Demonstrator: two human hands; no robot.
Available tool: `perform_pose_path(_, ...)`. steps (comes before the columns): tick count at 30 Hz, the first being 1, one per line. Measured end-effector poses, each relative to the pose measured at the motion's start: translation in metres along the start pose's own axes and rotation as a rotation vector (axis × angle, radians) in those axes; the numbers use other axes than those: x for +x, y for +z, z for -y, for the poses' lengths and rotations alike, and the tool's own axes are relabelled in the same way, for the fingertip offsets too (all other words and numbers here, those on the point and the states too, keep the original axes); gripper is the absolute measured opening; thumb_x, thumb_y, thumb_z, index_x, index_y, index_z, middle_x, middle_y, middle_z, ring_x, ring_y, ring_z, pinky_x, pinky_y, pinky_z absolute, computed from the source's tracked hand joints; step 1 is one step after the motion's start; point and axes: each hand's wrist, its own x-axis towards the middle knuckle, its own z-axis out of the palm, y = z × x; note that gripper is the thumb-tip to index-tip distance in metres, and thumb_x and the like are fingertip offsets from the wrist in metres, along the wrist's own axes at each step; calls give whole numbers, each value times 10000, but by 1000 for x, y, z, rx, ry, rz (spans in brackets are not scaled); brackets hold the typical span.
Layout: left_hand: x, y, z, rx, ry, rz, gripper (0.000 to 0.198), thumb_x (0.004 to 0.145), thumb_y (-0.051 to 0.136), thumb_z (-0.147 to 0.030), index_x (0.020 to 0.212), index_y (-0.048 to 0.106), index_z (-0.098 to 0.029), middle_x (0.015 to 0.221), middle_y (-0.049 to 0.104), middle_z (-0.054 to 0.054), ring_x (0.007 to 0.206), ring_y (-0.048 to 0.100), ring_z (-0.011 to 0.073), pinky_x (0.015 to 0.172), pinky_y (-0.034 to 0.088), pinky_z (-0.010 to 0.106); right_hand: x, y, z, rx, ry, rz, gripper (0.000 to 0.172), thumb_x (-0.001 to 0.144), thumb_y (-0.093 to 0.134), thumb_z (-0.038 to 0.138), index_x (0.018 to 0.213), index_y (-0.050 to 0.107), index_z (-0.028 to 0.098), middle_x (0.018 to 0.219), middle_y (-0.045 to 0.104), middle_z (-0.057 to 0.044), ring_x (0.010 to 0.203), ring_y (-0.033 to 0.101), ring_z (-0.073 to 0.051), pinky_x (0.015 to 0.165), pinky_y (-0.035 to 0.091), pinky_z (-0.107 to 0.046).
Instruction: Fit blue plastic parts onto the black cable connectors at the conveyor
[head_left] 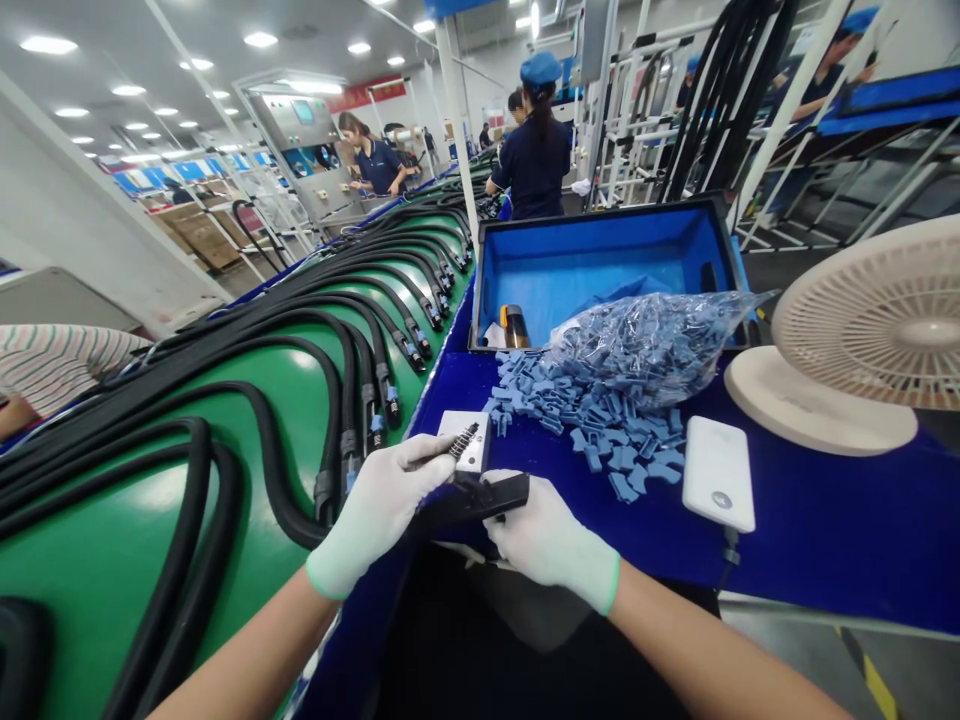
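While pressed close to the pale metal block [472,442], small ribbed dark part [463,441] pinched firmly in the white-gloved left grip [379,503]. Right grip [549,530] closed round a black bar-shaped tool [487,497], just below the block. Join between tool and ribbed part hidden from this view, so no firm call on whether they connect.

Block location: edge of the blue worktop [829,545], bordering the green worktop [127,570]. Left of block: black cables [346,380] in long parallel loops, with blue-tipped connector ends [376,425] close by. Right of block: loose blue rubber clips [592,432], then a clear bag of the same clips [645,350] behind them. Further right: white power bank [718,473] and pale desk fan [847,340]. Beyond block: blue foam-lined case [600,262] holding a small amber-and-black bottle [514,326].

Handling notes, judgement only: forearms low, block flat and steady, ribbed part square to the block face. Even pressure from the right grip best, no twisting. Fingertips clear of the ribbed teeth. Loose clips and connector ends worth keeping out of the tool's path.
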Motion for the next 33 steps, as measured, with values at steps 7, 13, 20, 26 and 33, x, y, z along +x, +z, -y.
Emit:
perform_pose_path(7,0,7,-7,47,42,-70,368,896,621,-400,1198,753,-237,1208,748,12,1139,668,273,992,495,327,6,1,-9,-141,18,10,117,873,565,178,889,681,184,898,722,-66,866,671,-217,821,484,-305)
perform_pose_path(13,4,5,-10,-57,38,-66,428,936,554,-466,1175,751,-170,1065,778,56,946,707,254,876,534,332,-12,-29,-16,-178,24,-128,292,815,638,131,1105,659,154,1149,677,-126,1117,613,-271,1013,443,-417)
perform_pose_path(20,-9,1,-11,-187,33,101,466,874,666,-366,1301,694,-180,1222,738,87,1116,682,287,1025,517,406,-17,-19,10,897,322,-12,318,850,671,317,1108,569,161,803,685,-28,752,722,-230,749,599,-416)
perform_pose_path(26,-28,8,-11,-40,207,205,321,885,640,-255,1173,777,-298,1207,723,32,1158,645,265,1045,502,360,-16,-11,16,940,214,7,312,762,687,121,1056,599,181,877,698,1,783,688,-167,748,554,-305)
perform_pose_path(33,-29,19,5,73,425,194,283,944,573,-248,1141,775,-270,987,670,85,921,623,235,865,524,365,-18,-5,13,1053,237,116,409,687,702,72,1047,556,203,855,685,19,701,666,-161,687,542,-308)
